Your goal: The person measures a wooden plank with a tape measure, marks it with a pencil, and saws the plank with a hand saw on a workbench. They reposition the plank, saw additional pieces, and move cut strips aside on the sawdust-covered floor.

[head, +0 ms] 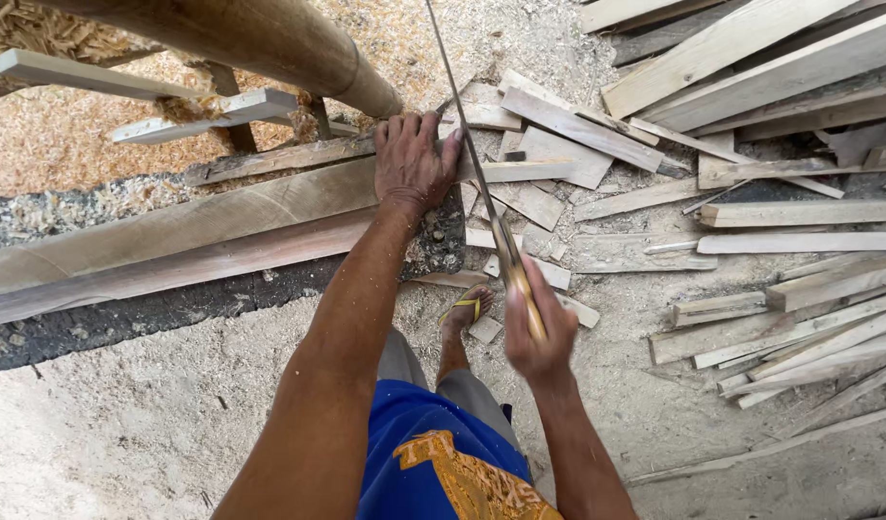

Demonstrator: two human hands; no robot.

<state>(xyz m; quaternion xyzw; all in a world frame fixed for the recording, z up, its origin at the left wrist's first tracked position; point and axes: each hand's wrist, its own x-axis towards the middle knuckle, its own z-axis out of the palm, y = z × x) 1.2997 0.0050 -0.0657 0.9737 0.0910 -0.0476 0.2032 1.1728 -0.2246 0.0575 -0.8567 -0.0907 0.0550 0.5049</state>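
Head view: the left hand [416,159] lies palm down, fingers spread flat, on the near end of a long plank [173,231]. It presses on the wood rather than closing round it. The plank's long axis runs away to the left of that hand, slightly toward the person, so almost its whole length lies on the left-hand side and only its end sits under the palm.

The right hand [539,327] is closed in a fist round the yellowish handle of a long blade [467,144]. The blade rises from that fist up and to the left, crossing just beside the fingertips of the left hand — near, perhaps brushing the plank's end, though I cannot tell whether metal touches wood. The left hand is the one on the plank; the right hand is well back from it, nearer the body.

A thick round log [269,39] slants above the left hand. To the right of both hands lie scattered offcuts [558,125] and stacked slats [808,318]. The ground [125,424] is pale and dusted with sawdust, with a dark strip below the plank. A foot in a yellow sandal [467,308] stands between the arms — beside small wood scraps.
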